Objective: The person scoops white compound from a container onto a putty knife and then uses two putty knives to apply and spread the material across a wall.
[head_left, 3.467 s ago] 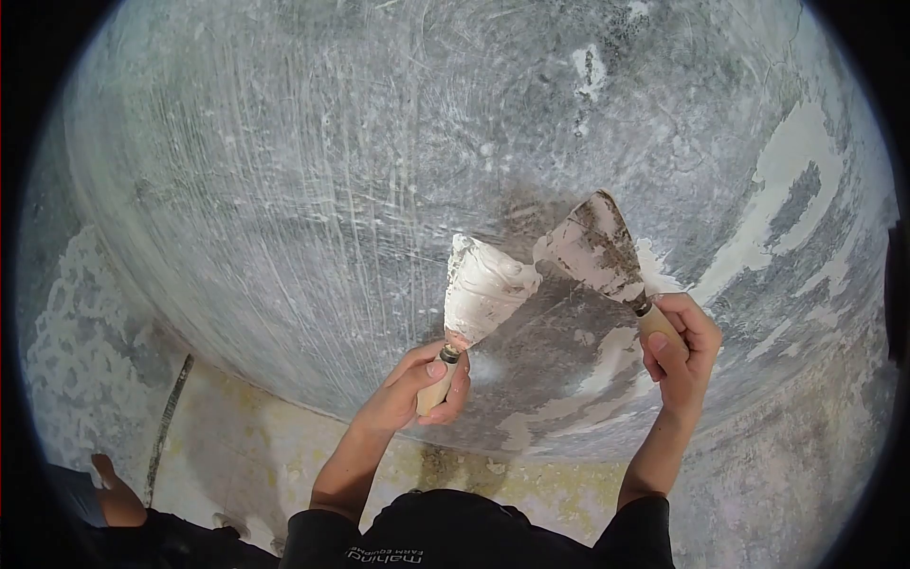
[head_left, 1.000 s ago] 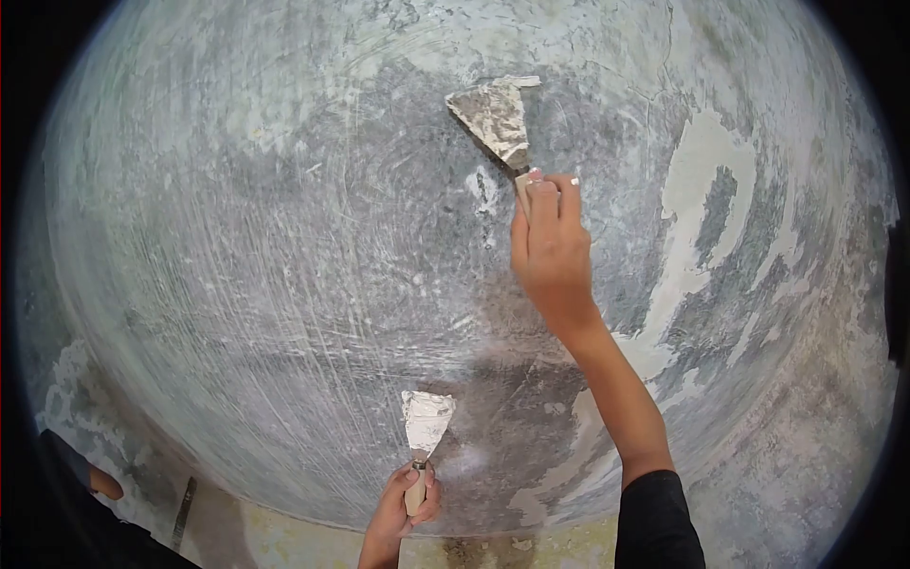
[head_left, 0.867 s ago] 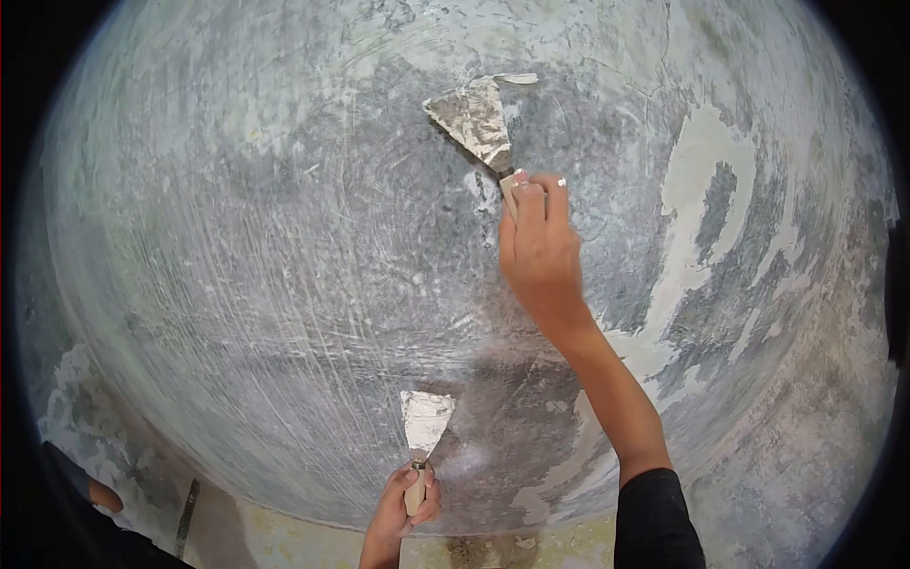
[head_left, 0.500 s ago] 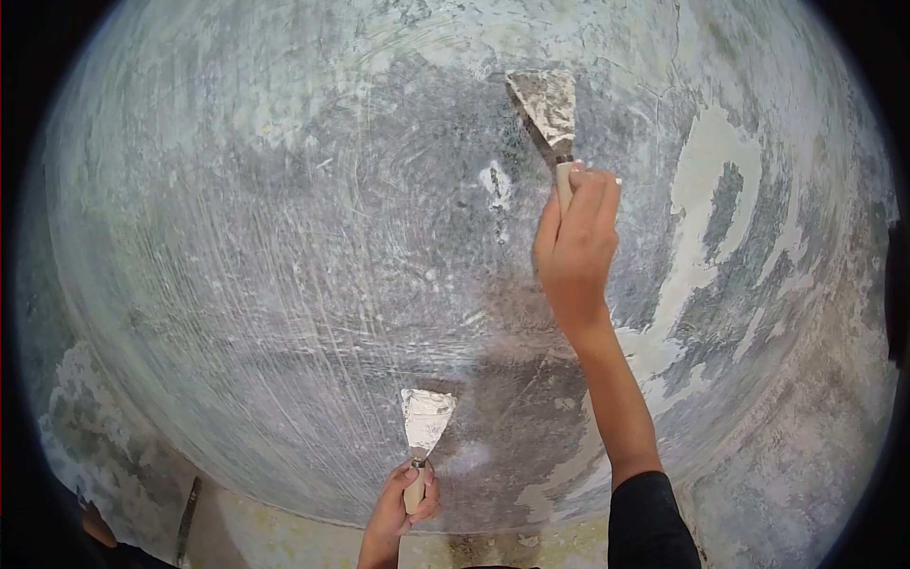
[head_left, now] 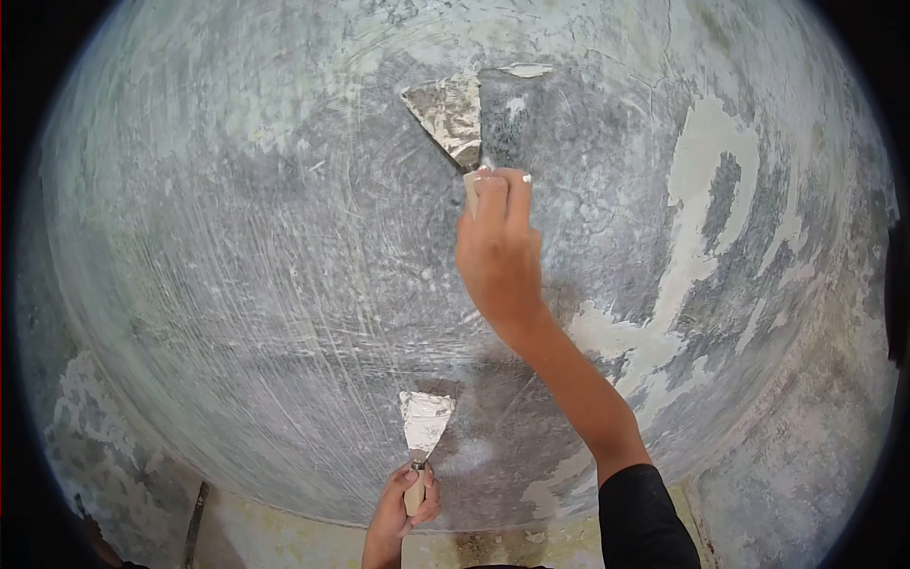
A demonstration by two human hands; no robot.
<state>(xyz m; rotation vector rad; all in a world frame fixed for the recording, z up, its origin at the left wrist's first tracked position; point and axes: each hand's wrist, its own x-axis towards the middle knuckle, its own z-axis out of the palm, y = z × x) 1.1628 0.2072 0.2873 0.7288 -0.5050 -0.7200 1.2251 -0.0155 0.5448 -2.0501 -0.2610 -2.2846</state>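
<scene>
My right hand (head_left: 500, 242) is closed around the handle of a putty knife (head_left: 453, 116). Its wide blade, smeared with pale filler, lies close against the grey wall (head_left: 284, 256), with the tip pointing up. Just right of the blade is a thin white streak of filler (head_left: 526, 70). Low in the view, my left hand (head_left: 403, 507) grips the wooden handle of a second putty knife (head_left: 427, 417). White filler coats that blade, which points upward and casts a shadow on the wall.
Pale patches of filler (head_left: 706, 190) run down the right side of the wall. Scratches and whitish stains mark the rest. A dark narrow strip (head_left: 194, 522) stands at the lower left, near a yellowish surface (head_left: 284, 533) along the bottom.
My right hand has swept left with its putty knife, and the blade leans further left. A white streak now shows where it was. My left hand has barely moved.
</scene>
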